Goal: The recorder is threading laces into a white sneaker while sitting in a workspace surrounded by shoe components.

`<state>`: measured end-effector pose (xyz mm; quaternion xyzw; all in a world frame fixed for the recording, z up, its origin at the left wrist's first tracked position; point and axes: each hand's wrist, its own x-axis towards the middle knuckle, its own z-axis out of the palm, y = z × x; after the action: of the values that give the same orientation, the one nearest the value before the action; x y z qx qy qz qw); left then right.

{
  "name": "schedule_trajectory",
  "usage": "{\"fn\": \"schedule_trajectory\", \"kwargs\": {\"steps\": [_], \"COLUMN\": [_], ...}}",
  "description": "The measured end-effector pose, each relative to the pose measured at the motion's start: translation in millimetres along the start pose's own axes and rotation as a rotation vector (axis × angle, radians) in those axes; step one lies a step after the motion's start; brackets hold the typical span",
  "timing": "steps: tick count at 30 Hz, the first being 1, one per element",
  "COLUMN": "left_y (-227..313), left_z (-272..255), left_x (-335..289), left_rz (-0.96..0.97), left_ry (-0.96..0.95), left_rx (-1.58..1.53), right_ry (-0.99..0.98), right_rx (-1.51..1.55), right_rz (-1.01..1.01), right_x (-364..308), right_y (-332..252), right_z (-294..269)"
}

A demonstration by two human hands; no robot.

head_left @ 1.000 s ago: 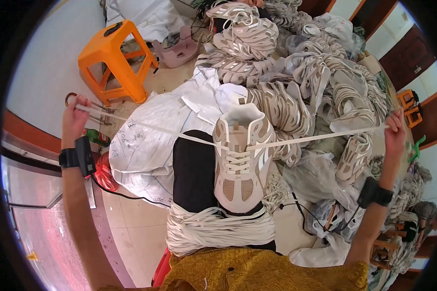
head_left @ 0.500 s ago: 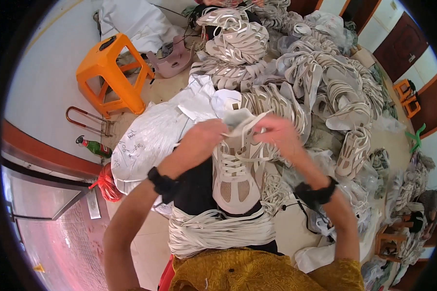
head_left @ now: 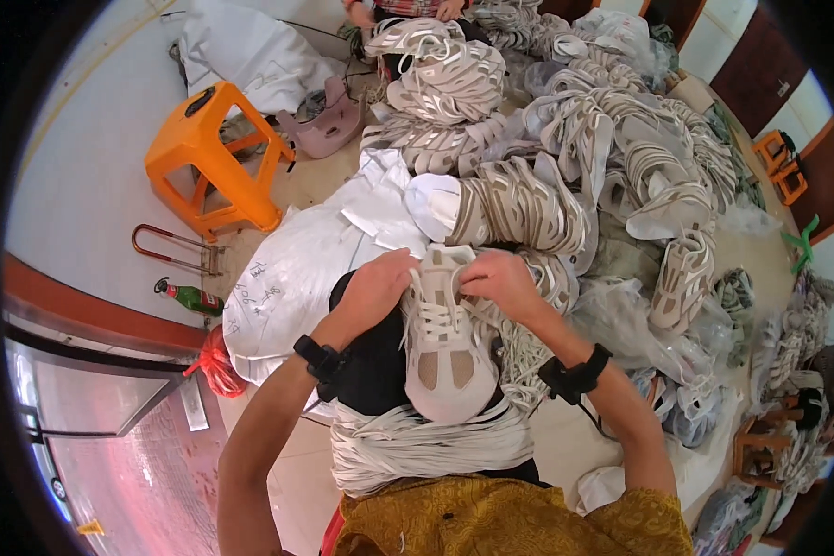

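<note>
A beige and white sneaker upper (head_left: 449, 371) with mesh toe panels lies on my lap, its toe pointing toward me. White shoelace (head_left: 440, 322) crosses its front in several rows. My left hand (head_left: 380, 283) pinches the upper's edge at the left of the ankle opening. On the other side, my right hand (head_left: 502, 283) has its fingers closed on the shoelace by the top eyelets; the fingertips are partly hidden. A thick bundle of loose white laces (head_left: 426, 449) lies across my thighs.
Stacked shoe uppers (head_left: 519, 208) fill the floor ahead and to the right. A white sack (head_left: 296, 269) lies at left, near an orange stool (head_left: 215, 157), a green bottle (head_left: 195, 298) and a red plastic bag (head_left: 221, 363). Another person's hand (head_left: 449, 9) shows at the top.
Both hands have come down from above the ankle opening to its two sides. The pale strip lifted between them is lowered. The view has shifted slightly.
</note>
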<state>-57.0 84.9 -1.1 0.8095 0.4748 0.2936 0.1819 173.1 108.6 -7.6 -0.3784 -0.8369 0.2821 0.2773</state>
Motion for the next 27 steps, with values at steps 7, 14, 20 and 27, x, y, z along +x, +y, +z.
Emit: {"fn": "schedule_trajectory", "kwargs": {"steps": [7, 14, 20, 27], "left_y": [0, -62, -147, -204], "left_z": [-91, -263, -415, -455], "left_x": [22, -4, -118, -171], "left_rz": [-0.308, -0.453, -0.465, -0.629], "left_ry": [0.263, 0.729, 0.883, 1.08], "left_rx": [-1.12, -1.204, -1.121, -0.997], "right_ry": [0.398, 0.611, 0.711, 0.966], "right_rx": [1.082, 1.155, 0.937, 0.792], "right_rz": [0.0, -0.067, 0.005, 0.024], "right_x": [-1, -108, -212, -266], "right_y": [5, 100, 137, 161], "right_z": [-122, -342, -436, -492]}}
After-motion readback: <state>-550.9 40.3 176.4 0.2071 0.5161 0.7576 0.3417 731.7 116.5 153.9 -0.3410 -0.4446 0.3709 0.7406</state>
